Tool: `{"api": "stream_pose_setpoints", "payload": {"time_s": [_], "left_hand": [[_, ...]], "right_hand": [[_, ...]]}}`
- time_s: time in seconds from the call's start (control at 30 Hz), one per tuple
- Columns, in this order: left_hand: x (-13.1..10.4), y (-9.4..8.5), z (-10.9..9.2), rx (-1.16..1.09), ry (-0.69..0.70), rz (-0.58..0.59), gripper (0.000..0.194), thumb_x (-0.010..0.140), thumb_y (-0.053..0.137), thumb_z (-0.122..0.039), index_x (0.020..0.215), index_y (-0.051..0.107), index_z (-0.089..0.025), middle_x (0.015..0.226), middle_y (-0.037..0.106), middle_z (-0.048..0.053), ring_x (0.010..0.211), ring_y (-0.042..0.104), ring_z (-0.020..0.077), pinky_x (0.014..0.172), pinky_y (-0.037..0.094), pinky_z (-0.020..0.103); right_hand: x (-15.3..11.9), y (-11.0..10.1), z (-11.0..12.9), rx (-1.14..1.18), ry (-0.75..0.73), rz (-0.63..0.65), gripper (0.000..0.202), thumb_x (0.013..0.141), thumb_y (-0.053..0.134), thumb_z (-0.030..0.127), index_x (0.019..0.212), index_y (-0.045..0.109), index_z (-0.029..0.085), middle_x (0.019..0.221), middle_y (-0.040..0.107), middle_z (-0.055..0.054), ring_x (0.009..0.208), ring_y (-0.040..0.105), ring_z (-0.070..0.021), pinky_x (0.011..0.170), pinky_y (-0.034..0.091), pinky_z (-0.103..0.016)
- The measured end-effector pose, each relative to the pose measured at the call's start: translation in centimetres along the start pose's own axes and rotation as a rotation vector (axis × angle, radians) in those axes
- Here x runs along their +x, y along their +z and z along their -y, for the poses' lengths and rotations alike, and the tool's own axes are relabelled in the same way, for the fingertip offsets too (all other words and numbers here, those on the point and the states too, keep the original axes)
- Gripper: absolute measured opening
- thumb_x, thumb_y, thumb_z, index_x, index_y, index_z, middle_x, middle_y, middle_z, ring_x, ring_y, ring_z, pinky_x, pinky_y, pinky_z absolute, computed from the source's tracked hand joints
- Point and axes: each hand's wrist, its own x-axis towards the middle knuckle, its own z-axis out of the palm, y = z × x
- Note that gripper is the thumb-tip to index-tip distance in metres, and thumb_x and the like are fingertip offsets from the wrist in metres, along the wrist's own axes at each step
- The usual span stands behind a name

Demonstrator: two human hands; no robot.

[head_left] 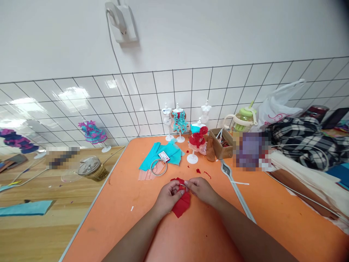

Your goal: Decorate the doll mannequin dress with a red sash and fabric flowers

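Red cloth (182, 207) hangs below and between my two hands, just over the orange table (117, 218). My left hand (167, 196) is closed on the cloth, fingers pinched at its upper part. On the cloth's right side, the fingertips of my right hand (200, 188) pinch a thin, shiny, needle-like thing that reaches toward my left fingers. Beyond my hands lie red scraps (198, 171). A small white stand (192, 158) carries a doll form in a red ruffled dress (198, 138).
Turquoise cloth (152, 154), a metal hoop (159, 167) and a label (164, 157) lie behind my left hand. More doll forms (179, 122), a cardboard box (223, 145) and a green bottle (242, 118) stand near the wall. A jar (92, 168) is on the wooden table.
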Motion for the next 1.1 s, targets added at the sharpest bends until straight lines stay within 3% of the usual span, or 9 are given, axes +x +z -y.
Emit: {"api": "stream_pose_setpoints", "payload": {"time_s": [0.1, 0.23, 0.3, 0.47, 0.67, 0.83, 1.1], "left_hand": [[0.2, -0.2, 0.4, -0.065, -0.043, -0.074, 0.042, 0.069, 0.071, -0.04, 0.101, 0.059, -0.016, 0.068, 0.057, -0.001, 0.058, 0.051, 0.0108, 0.053, 0.036, 0.021], [0.6, -0.7, 1.0, -0.129, -0.107, -0.135, 0.061, 0.065, 0.074, -0.043, 0.115, 0.051, -0.017, 0.067, 0.051, -0.004, 0.055, 0.047, 0.0087, 0.051, 0.034, 0.02], [0.7, -0.8, 1.1, -0.115, -0.097, -0.131, 0.062, 0.064, 0.075, -0.042, 0.115, 0.052, -0.016, 0.066, 0.048, -0.005, 0.054, 0.045, 0.0077, 0.051, 0.033, 0.019], [0.6, -0.7, 1.5, -0.086, -0.067, -0.115, 0.06, 0.067, 0.072, -0.044, 0.116, 0.051, -0.015, 0.07, 0.051, -0.003, 0.057, 0.048, 0.0094, 0.053, 0.035, 0.021], [0.5, -0.4, 2.0, 0.016, -0.007, -0.088, 0.052, 0.069, 0.07, -0.039, 0.111, 0.055, -0.014, 0.07, 0.051, -0.002, 0.061, 0.049, 0.0109, 0.057, 0.037, 0.023], [0.2, 0.0, 1.9, 0.168, 0.061, -0.067, 0.046, 0.07, 0.068, -0.033, 0.111, 0.058, -0.013, 0.065, 0.046, -0.004, 0.057, 0.044, 0.0097, 0.056, 0.035, 0.023], [0.0, -0.1, 1.0, 0.233, 0.057, -0.049, 0.045, 0.073, 0.065, -0.035, 0.113, 0.06, -0.015, 0.063, 0.045, -0.004, 0.054, 0.042, 0.0097, 0.053, 0.033, 0.023]], "right_hand": [[0.4, -0.7, -0.5, -0.073, 0.01, -0.103, 0.05, 0.087, 0.038, 0.055, 0.069, 0.065, 0.017, 0.055, 0.055, 0.0, 0.054, 0.049, -0.0132, 0.053, 0.032, -0.023], [0.7, -1.7, -0.8, -0.128, -0.008, -0.276, 0.048, 0.087, 0.037, 0.056, 0.083, 0.066, 0.018, 0.08, 0.068, -0.005, 0.073, 0.058, -0.0181, 0.063, 0.038, -0.025], [0.6, -1.8, -0.7, -0.095, -0.017, -0.254, 0.054, 0.088, 0.031, 0.058, 0.083, 0.067, 0.018, 0.073, 0.066, -0.004, 0.069, 0.058, -0.0173, 0.061, 0.038, -0.025], [-0.2, -1.0, -0.2, -0.076, -0.007, -0.054, 0.069, 0.091, 0.02, 0.059, 0.061, 0.066, 0.017, 0.045, 0.048, 0.001, 0.047, 0.047, -0.0119, 0.051, 0.032, -0.023], [-0.8, -0.3, 0.3, -0.164, -0.006, -0.069, 0.068, 0.092, 0.019, 0.058, 0.062, 0.065, 0.018, 0.042, 0.049, 0.0, 0.048, 0.05, -0.0132, 0.054, 0.034, -0.023], [-0.5, -0.1, 0.2, -0.235, -0.014, -0.076, 0.068, 0.092, 0.019, 0.057, 0.059, 0.064, 0.017, 0.05, 0.057, -0.002, 0.053, 0.054, -0.0137, 0.056, 0.034, -0.023], [-0.2, -0.8, -0.2, -0.339, -0.014, -0.088, 0.062, 0.092, 0.023, 0.053, 0.054, 0.057, 0.018, 0.053, 0.059, -0.002, 0.053, 0.053, -0.0126, 0.057, 0.032, -0.023]]}}
